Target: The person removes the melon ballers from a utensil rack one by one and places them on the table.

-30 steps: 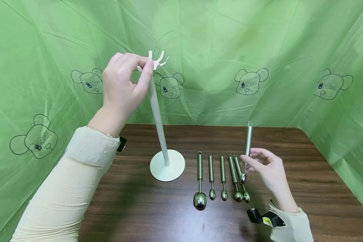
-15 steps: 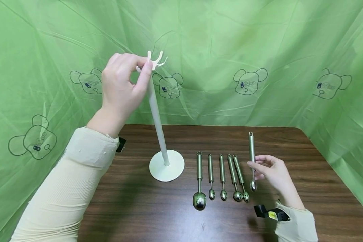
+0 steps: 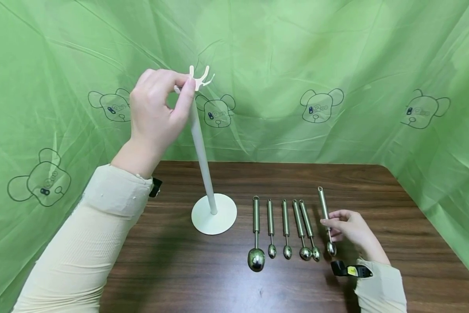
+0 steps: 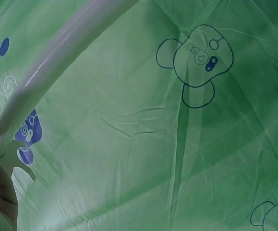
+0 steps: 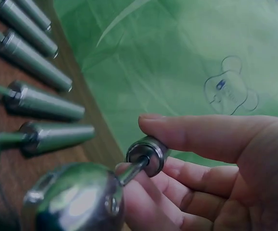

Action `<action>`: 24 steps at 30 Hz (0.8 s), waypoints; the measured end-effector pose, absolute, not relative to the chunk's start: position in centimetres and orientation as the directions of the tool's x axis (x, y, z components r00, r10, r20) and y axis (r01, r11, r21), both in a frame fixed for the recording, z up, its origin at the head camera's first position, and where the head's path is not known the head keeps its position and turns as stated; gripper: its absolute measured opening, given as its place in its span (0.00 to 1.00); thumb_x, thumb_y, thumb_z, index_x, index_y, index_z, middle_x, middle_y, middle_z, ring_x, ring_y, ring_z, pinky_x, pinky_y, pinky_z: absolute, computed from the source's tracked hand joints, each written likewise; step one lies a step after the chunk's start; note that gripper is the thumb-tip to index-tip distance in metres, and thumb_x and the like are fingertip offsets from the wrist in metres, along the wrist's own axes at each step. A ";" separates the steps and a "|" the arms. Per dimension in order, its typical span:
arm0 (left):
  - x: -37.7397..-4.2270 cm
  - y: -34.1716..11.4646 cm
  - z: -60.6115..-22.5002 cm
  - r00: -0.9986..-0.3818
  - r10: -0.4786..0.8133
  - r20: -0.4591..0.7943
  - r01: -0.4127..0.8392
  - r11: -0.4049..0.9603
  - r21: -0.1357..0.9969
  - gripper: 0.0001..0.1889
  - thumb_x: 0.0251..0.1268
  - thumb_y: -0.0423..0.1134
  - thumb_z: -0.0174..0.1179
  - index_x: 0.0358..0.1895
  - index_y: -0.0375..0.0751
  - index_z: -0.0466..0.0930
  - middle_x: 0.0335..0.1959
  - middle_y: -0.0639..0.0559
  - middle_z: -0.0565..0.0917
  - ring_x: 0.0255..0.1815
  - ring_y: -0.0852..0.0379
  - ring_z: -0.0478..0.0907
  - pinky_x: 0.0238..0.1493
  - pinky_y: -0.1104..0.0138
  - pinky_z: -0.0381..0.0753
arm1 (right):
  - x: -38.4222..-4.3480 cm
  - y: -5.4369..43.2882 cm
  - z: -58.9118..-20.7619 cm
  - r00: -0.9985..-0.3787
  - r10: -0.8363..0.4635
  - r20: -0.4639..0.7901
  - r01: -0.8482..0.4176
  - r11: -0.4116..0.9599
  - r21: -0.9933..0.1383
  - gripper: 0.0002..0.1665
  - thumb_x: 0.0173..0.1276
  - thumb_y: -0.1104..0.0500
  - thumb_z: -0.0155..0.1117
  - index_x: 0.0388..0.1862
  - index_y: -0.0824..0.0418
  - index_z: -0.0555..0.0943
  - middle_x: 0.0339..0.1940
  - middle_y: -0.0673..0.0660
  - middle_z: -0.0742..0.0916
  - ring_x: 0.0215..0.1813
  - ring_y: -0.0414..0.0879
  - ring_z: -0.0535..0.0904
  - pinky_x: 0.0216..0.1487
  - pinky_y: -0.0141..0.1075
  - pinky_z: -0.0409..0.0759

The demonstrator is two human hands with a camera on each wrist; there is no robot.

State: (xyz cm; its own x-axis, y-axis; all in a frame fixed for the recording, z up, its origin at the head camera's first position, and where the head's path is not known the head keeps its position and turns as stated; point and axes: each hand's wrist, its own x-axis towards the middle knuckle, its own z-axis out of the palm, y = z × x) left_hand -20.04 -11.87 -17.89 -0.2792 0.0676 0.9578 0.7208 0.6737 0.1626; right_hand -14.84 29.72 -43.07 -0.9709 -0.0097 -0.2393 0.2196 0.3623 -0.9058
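Observation:
In the head view my left hand [image 3: 156,106] pinches the pronged top of a white utensil stand [image 3: 203,152], thumb against the hooks. The left wrist view shows the stand's pole [image 4: 52,62] and my thumb [image 4: 4,185] by the prongs. At the right, my right hand [image 3: 353,230] pinches a steel melon baller [image 3: 323,204] low on its handle, the handle leaning up and away and the bowl down. Close up in the right wrist view, a small hole shows in its round bowl [image 5: 76,197]. Whether it touches the table I cannot tell.
Several more melon balers lie in a row left of my right hand, the largest [image 3: 256,258] at the left end. The stand's round base [image 3: 214,219] rests on the brown wooden table [image 3: 187,274]. Green cloth [image 3: 273,65] with bear drawings hangs behind and at both sides.
My right hand has lowered the melon baller toward the table and shifted right, away from the row. My left hand keeps its pinch on the stand.

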 end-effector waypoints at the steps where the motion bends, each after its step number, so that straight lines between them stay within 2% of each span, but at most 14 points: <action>1: -20.0 -11.9 -17.9 -0.280 0.066 0.958 0.721 0.673 0.164 0.14 0.69 0.40 0.57 0.32 0.35 0.87 0.29 0.43 0.88 0.31 0.45 0.76 0.40 0.64 0.66 | -14.9 29.8 -43.4 -0.969 -0.010 -0.245 0.225 0.363 -0.904 0.27 0.66 0.60 0.67 0.53 0.79 0.71 0.28 0.51 0.85 0.26 0.42 0.83 0.30 0.38 0.86; 11: -20.1 -11.9 -17.9 -0.286 0.064 0.956 0.720 0.673 0.170 0.14 0.69 0.40 0.57 0.32 0.36 0.87 0.30 0.43 0.88 0.32 0.45 0.77 0.41 0.64 0.67 | -15.5 30.0 -44.9 -0.953 -0.025 -0.303 0.272 0.378 -0.885 0.27 0.65 0.60 0.67 0.52 0.79 0.71 0.27 0.52 0.85 0.25 0.41 0.81 0.30 0.38 0.86; 24: -20.2 -11.9 -18.0 -0.287 0.053 0.956 0.719 0.672 0.179 0.14 0.69 0.41 0.57 0.32 0.35 0.87 0.30 0.43 0.88 0.32 0.44 0.76 0.41 0.65 0.66 | -15.7 30.0 -45.9 -0.944 -0.027 -0.330 0.287 0.429 -0.857 0.22 0.64 0.61 0.68 0.47 0.77 0.73 0.25 0.52 0.82 0.24 0.42 0.80 0.27 0.38 0.85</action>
